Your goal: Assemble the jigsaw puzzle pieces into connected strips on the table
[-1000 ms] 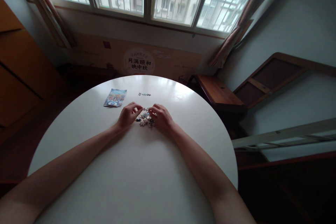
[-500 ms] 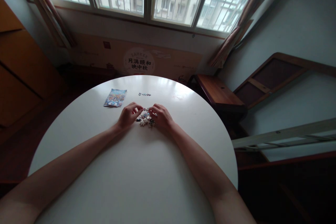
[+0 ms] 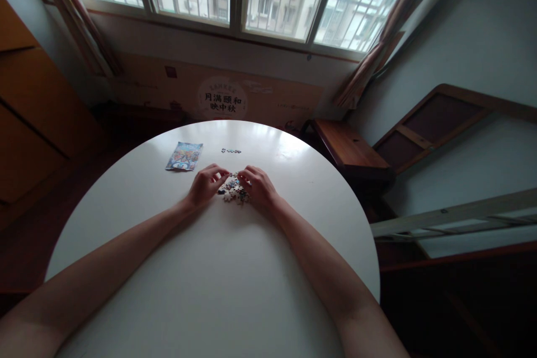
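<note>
A small heap of jigsaw pieces [image 3: 232, 191] lies on the round white table [image 3: 218, 279], between my two hands. My left hand [image 3: 205, 183] rests at the heap's left edge with its fingers curled and pinched together at the tips. My right hand [image 3: 257, 184] is curled over the heap's right side, fingertips down among the pieces. What each hand pinches is too small to make out. A short row of joined pieces [image 3: 231, 150] lies farther back on the table.
A colourful picture card or bag [image 3: 184, 155] lies at the back left of the table. Beyond the table stand a printed cardboard box [image 3: 222, 95], a wooden bench [image 3: 348, 148] at right and a wooden cabinet [image 3: 29, 117] at left.
</note>
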### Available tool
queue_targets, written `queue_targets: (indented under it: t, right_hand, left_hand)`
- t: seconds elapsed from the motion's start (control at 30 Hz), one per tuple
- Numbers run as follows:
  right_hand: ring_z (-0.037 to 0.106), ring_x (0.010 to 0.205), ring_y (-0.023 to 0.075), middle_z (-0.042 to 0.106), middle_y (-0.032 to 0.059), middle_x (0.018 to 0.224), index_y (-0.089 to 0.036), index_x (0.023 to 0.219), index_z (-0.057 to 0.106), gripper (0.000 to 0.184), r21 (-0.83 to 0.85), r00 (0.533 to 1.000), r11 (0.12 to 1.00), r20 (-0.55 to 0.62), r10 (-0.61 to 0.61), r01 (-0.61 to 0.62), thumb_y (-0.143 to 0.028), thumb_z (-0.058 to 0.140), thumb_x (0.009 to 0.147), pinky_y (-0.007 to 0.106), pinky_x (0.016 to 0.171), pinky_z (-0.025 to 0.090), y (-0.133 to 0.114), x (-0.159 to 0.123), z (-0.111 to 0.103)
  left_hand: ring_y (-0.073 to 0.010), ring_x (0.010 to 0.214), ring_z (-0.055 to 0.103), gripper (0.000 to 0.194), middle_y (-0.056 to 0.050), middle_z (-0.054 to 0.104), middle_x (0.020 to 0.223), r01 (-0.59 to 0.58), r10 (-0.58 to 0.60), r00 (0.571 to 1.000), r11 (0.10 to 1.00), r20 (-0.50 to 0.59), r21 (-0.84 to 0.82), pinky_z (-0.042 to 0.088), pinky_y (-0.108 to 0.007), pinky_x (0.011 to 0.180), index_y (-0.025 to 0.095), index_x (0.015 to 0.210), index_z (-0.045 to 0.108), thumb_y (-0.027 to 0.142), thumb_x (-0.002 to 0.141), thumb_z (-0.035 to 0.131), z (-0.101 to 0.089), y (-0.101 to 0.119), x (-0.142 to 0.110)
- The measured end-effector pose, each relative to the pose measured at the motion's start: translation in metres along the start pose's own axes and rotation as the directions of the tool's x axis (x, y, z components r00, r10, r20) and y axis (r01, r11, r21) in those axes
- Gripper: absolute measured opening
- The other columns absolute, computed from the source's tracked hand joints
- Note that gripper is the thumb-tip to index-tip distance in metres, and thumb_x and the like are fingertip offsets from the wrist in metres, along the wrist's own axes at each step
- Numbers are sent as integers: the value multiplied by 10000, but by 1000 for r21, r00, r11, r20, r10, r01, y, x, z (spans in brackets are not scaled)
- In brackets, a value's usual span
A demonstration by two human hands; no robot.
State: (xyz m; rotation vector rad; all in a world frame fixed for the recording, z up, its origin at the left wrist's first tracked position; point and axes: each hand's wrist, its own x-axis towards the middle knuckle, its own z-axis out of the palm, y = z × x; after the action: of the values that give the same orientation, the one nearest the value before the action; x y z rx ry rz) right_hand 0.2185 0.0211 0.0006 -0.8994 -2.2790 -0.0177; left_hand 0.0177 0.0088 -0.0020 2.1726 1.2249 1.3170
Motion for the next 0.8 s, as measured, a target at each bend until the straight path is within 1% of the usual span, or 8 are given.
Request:
queue_targets:
  t: [0.33, 0.8]
  right_hand:
    - [534, 721, 133, 595, 42, 843, -189, 930, 610, 138, 29, 1000, 1000, -8, 8, -8, -261, 492, 928, 254, 708, 405, -1, -1, -2]
    - [530, 698, 128, 592, 32, 817, -186, 903, 591, 90, 21, 1000, 1000, -29, 3, -3, -197, 502, 889, 245, 696, 403, -3, -1, -2]
  left_hand:
    - [-96, 593, 550, 182, -11, 601, 783, -21, 21, 1000, 1000, -10, 7, 468, -220, 574, 179, 839, 654, 333, 871, 564, 0, 1, 0]
    - [-99, 607, 543, 184, -12, 589, 772, -39, 39, 999, 999, -2, 10, 460, -219, 574, 174, 827, 645, 331, 876, 562, 1, 0, -1]
